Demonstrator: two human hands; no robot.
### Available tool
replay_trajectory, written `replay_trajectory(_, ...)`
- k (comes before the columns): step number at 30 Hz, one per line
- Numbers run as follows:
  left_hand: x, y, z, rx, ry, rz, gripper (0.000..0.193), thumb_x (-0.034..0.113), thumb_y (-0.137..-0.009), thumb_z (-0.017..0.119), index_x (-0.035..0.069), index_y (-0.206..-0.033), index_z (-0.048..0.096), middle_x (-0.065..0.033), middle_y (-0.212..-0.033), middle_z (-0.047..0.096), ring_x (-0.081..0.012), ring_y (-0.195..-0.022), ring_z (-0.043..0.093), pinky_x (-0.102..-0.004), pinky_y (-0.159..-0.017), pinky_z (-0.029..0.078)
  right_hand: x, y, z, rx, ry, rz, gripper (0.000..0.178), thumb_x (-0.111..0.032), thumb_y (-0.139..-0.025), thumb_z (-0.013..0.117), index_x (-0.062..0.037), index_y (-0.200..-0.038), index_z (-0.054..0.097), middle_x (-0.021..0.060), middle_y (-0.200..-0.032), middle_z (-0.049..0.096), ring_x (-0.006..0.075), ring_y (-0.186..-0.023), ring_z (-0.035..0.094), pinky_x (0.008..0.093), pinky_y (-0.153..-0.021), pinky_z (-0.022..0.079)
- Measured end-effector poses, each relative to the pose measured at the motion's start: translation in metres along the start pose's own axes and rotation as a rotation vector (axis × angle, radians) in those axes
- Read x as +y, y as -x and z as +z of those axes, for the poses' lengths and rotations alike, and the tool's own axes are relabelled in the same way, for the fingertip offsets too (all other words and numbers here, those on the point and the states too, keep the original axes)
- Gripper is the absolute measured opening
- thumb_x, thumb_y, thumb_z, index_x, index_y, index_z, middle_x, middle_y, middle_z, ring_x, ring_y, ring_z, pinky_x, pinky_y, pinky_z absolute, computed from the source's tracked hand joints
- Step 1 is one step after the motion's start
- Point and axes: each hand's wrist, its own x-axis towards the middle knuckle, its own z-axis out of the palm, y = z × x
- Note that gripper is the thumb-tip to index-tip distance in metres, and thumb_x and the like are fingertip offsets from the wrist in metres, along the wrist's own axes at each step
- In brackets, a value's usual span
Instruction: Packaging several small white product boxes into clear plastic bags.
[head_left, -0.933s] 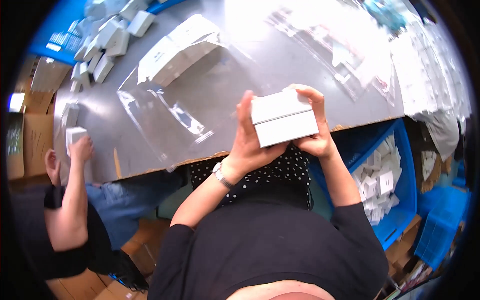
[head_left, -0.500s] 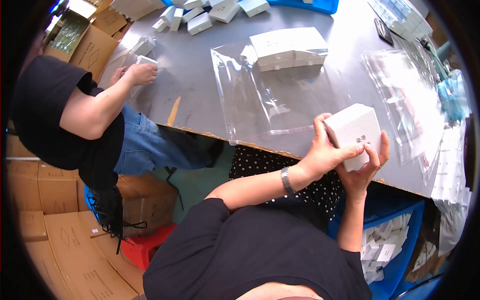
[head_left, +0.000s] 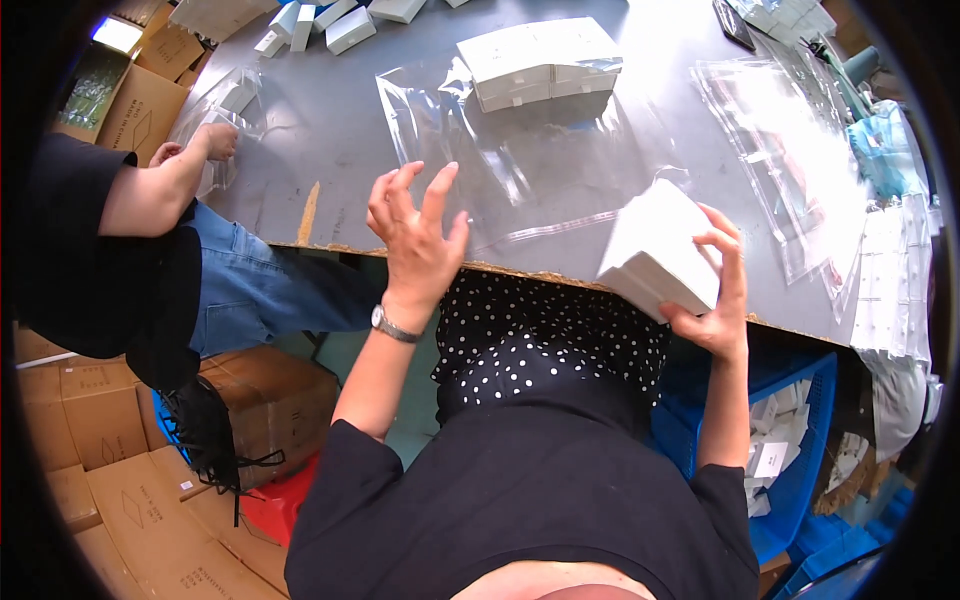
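In my right hand (head_left: 722,275) I grip a white box (head_left: 665,240), or several small ones pressed together, tilted over the table's front edge. Thumb and fingers clasp its right side. My left hand (head_left: 418,235), with a watch on the wrist, is raised with fingers spread and holds nothing. It is over the table's front edge, close to the near left part of a clear plastic bag (head_left: 510,185) spread flat. At the far end of that bag sits a block of white boxes (head_left: 540,65).
A co-worker's hands (head_left: 205,145) handle a small white box at the table's left. More clear bags (head_left: 775,160) lie to the right. A blue crate (head_left: 800,470) with white boxes stands below right. Cartons (head_left: 150,510) and a red stool (head_left: 285,500) are at lower left.
My left hand has let go of the white box and moved left with its fingers spread. The right hand keeps the box, now turned and tilted. The view has shifted slightly.
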Motion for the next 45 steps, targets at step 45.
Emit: replay_trajectory(45,0.003,0.015,0.008,0.121,0.509,-0.281,0.014,0.003,-0.086,0.066,0.004,-0.093,0.053,-0.0086,-0.079,0.057,-0.0165,-0.055,0.054,-0.0297,-0.051,0.045,-0.026,-0.138,0.169,0.096,0.144,-0.057,0.084,-0.033,-0.058,0.086,0.0020,-0.126,0.050,0.0277,-0.131,0.041,0.0446,-0.115,0.052,0.0481,-0.093,0.049)
